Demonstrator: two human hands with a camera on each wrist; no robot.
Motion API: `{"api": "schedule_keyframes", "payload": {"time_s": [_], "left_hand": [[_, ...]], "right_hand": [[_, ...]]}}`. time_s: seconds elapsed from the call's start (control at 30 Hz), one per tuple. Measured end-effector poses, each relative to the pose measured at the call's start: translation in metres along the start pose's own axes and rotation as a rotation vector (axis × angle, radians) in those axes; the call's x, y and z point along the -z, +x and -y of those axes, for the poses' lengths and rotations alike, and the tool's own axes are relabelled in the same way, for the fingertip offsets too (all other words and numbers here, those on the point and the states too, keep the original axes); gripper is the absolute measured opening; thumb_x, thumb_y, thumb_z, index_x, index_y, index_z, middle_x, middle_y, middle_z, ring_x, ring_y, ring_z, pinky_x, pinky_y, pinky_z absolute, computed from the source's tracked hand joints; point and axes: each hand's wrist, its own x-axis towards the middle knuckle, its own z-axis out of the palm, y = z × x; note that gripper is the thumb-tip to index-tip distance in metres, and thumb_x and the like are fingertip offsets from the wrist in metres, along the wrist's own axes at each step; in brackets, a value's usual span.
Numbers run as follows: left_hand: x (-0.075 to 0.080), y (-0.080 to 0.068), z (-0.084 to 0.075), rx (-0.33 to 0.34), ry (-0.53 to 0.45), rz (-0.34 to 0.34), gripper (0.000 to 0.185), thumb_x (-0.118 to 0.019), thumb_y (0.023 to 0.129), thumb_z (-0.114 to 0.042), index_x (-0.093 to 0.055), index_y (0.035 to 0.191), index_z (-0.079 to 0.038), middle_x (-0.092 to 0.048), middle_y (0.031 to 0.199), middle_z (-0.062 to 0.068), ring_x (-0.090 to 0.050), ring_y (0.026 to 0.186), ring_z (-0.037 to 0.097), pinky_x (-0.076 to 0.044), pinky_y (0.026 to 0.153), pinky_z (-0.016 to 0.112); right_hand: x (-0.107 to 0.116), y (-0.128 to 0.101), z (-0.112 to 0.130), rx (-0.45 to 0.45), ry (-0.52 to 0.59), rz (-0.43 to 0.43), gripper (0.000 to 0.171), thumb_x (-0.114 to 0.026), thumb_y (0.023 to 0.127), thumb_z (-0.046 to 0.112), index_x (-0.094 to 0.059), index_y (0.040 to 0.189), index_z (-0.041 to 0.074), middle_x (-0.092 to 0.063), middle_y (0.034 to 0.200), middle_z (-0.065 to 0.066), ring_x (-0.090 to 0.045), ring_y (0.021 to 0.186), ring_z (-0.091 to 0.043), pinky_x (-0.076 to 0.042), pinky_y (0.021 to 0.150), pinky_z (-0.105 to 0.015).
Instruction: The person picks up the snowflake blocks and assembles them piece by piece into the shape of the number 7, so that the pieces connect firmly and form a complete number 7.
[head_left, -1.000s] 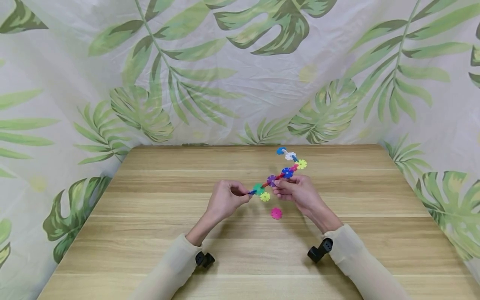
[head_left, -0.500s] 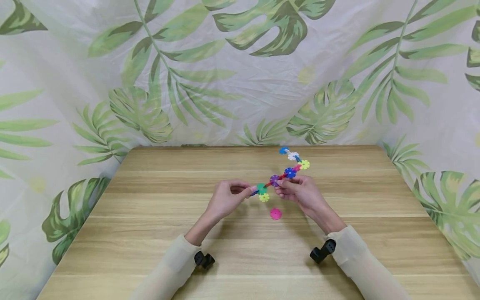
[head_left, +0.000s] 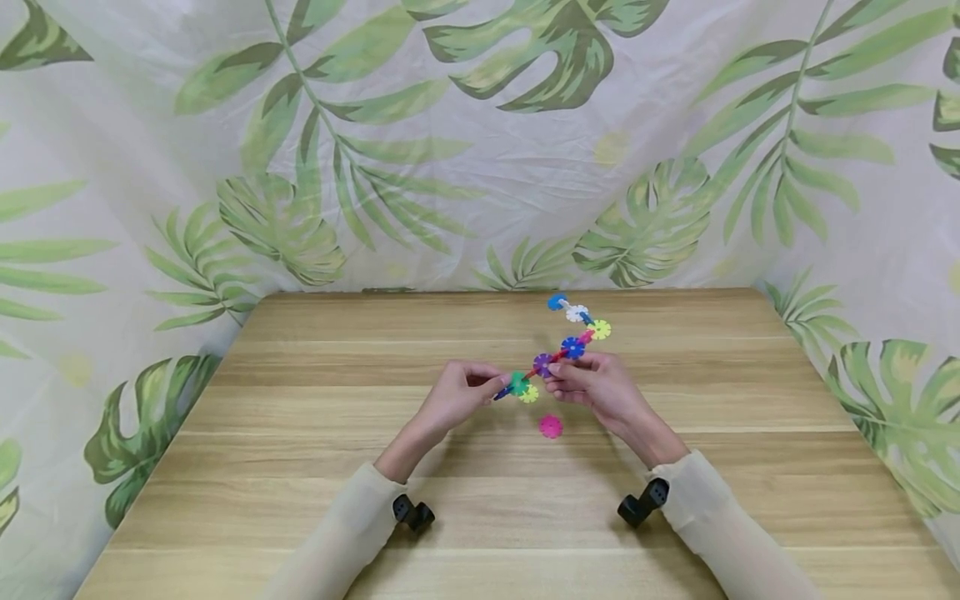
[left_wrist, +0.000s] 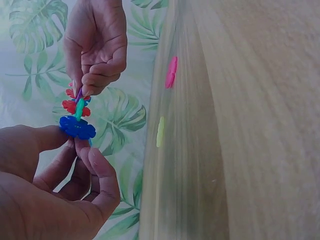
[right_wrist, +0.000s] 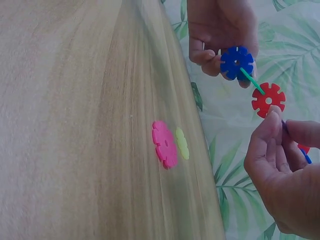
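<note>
A chain of coloured snowflake discs [head_left: 558,350] hangs in the air above the wooden table [head_left: 300,433], rising from near left to far right. My left hand [head_left: 493,386] pinches the blue disc [left_wrist: 77,127] at the chain's near end. In the right wrist view the same blue disc [right_wrist: 236,62] faces the camera, with a red disc [right_wrist: 268,99] beside it. My right hand [head_left: 553,377] pinches the chain a little further along, by a purple disc [head_left: 542,362]. Below the hands, a loose pink disc [head_left: 551,427] and a yellow-green disc [head_left: 529,394] lie on the table.
A leaf-print cloth [head_left: 480,142] hangs behind the table and drapes down at both sides. A black camera mount sits on each wrist [head_left: 412,514] [head_left: 637,504]. Bare wood lies all round the hands.
The chain's far end has swung slightly to the left and both hands have drawn a little closer together. The pink and yellow-green discs have stayed in place.
</note>
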Motion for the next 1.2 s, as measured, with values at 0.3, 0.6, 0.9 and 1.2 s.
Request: {"api": "schedule_keyframes", "payload": {"time_s": [0.3, 0.6, 0.9, 1.2], "left_hand": [[-0.002, 0.002, 0.000, -0.007, -0.013, -0.007, 0.018, -0.072, 0.101, -0.021, -0.082, 0.108, -0.008, -0.075, 0.089, 0.000, -0.060, 0.076, 0.009, -0.050, 0.067, 0.023], [-0.006, 0.004, -0.006, -0.028, -0.055, -0.018, 0.020, -0.071, 0.101, -0.019, -0.081, 0.110, -0.004, -0.080, 0.099, 0.009, -0.065, 0.081, 0.008, -0.058, 0.080, 0.036], [-0.015, 0.007, -0.012, -0.041, -0.079, 0.000, 0.020, -0.071, 0.102, -0.020, -0.081, 0.109, -0.004, -0.079, 0.100, 0.012, -0.066, 0.082, 0.009, -0.059, 0.083, 0.041], [-0.019, 0.010, -0.011, -0.042, -0.059, 0.019, 0.020, -0.071, 0.102, -0.021, -0.081, 0.109, -0.006, -0.078, 0.095, 0.005, -0.061, 0.080, 0.009, -0.052, 0.072, 0.025]], "right_hand": [[0.000, 0.001, 0.000, 0.000, -0.011, 0.011, 0.024, -0.063, 0.105, 0.008, -0.067, 0.122, -0.008, -0.080, 0.092, -0.003, -0.078, 0.083, -0.012, -0.066, 0.086, -0.031], [0.000, 0.000, -0.002, 0.008, -0.070, 0.054, 0.039, -0.072, 0.101, 0.018, -0.067, 0.126, -0.012, -0.082, 0.099, -0.007, -0.080, 0.090, -0.016, -0.064, 0.093, -0.041], [-0.004, -0.001, -0.005, 0.010, -0.077, 0.094, 0.020, -0.073, 0.099, 0.008, -0.075, 0.112, -0.007, -0.081, 0.086, -0.004, -0.079, 0.082, -0.015, -0.066, 0.088, -0.042], [-0.001, -0.003, -0.004, 0.022, -0.080, 0.087, 0.018, -0.072, 0.099, 0.006, -0.077, 0.109, -0.007, -0.081, 0.084, -0.003, -0.079, 0.081, -0.015, -0.067, 0.082, -0.036]]}}
